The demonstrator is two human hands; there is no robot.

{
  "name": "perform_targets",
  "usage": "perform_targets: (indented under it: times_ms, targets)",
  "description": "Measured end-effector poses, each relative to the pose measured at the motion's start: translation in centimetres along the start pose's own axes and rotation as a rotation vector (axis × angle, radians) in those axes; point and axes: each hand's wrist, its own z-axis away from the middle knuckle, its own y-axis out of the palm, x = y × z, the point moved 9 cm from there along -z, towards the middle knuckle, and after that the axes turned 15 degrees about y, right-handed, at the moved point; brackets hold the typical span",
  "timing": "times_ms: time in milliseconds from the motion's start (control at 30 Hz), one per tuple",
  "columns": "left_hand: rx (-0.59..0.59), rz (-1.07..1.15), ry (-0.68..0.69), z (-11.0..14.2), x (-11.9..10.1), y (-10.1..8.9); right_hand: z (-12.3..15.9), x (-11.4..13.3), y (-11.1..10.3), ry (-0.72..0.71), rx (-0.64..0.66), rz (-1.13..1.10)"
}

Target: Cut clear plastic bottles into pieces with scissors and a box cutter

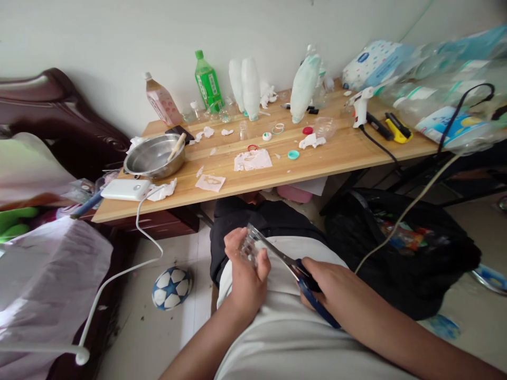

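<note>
Left hand curled round clear, bumpy plastic piece, near side of brown wooden table. Right hand wrapped round metal scissors with dark-blue handles, blades at plastic. Cutting seems unfinished; cannot tell how much left.

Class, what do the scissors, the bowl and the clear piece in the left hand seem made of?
Scissors: shiny grey blades, probably steel; dark blue and black handles, likely plastic.
Bowl: shiny grey metal, perhaps stainless steel, by its reflections.
Clear piece: see-through with glints, likely plastic.
</note>
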Motion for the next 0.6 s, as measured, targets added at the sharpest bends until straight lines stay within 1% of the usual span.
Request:
perform_targets:
  times_ms: [100,267,367,467,600]
  targets:
    - [0.012,0.015,0.029,0.05,-0.37,0.10,0.13,0.02,0.19,-0.029,0.001,-0.008]
    - [0.021,0.028,0.071,-0.16,-0.75,0.11,-0.21,-0.26,0.36,-0.038,-0.003,-0.049]
    - [0.010,0.032,0.131,-0.45,-0.95,0.02,-0.34,-0.11,0.14,-0.048,-0.012,-0.060]
    - [0.005,0.007,0.202,-0.58,-1.07,-0.03,-0.50,-0.15,-0.16,-0.018,-0.012,-0.071]
    - [0.031,-0.060,0.259,-0.65,-1.05,0.09,-0.68,-0.28,-0.54,0.017,-0.035,-0.048]
